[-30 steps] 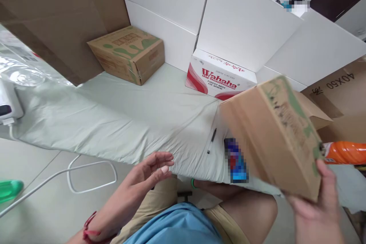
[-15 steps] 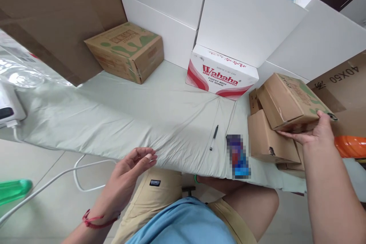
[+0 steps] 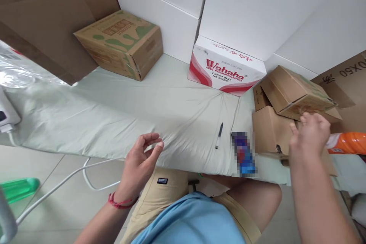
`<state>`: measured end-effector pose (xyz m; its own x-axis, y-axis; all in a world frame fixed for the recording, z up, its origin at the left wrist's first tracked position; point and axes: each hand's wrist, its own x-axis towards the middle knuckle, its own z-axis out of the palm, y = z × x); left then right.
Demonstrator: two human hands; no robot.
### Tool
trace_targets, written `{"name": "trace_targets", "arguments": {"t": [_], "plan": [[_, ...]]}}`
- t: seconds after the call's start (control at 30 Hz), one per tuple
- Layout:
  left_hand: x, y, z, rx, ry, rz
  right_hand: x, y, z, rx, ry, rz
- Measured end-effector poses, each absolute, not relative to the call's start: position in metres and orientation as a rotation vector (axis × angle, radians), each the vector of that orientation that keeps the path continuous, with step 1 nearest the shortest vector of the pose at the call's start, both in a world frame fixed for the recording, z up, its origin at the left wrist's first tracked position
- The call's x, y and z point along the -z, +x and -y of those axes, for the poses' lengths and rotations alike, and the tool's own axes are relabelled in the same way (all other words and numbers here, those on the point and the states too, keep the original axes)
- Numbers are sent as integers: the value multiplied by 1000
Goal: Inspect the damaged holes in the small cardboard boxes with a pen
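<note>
My right hand [image 3: 310, 131] hovers just in front of a small brown carton with green print [image 3: 294, 91], fingers loose and holding nothing. That carton lies tilted on top of other plain brown cartons [image 3: 270, 131] at the right of the cloth-covered table [image 3: 128, 110]. My left hand [image 3: 141, 162] floats at the table's near edge, fingers half curled and empty, a red string at the wrist. A black pen [image 3: 219, 135] and a blurred blue item [image 3: 243, 154] lie between my two hands.
A brown carton with green print [image 3: 120, 44] stands at the back left, a white and red "Wahaha" carton [image 3: 225, 66] at the back middle. White panels [image 3: 243, 7] wall the rear. A large brown cardboard sheet [image 3: 42, 15] leans at left. An orange item [image 3: 347, 142] lies far right.
My right hand carried the green-printed carton from in front of me onto the stack at right, let it go and drew back. My left hand curled its fingers slightly.
</note>
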<state>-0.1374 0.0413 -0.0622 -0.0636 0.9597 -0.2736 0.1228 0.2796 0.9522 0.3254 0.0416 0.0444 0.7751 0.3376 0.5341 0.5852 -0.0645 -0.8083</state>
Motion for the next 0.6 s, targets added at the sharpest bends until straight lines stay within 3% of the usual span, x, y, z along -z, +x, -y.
{"name": "trace_targets", "arguments": {"t": [0.1, 0.2, 0.33, 0.43, 0.6], "plan": [[56, -122, -77, -1234, 1141, -1511, -7, 207, 1, -23, -1694, 1146], [50, -111, -134, -1564, 1169, -1610, 29, 108, 28, -188, -1446, 1791], [23, -113, -219, -1829, 1463, -1899, 79, 59, 21, -335, -1320, 2117], [-12, -123, -273, -1639, 1609, -2023, 109, 65, 8, -341, -1434, 2106], [-41, -164, -353, -825, 1843, -2202, 122, 72, 6, -315, -1453, 2051]]}}
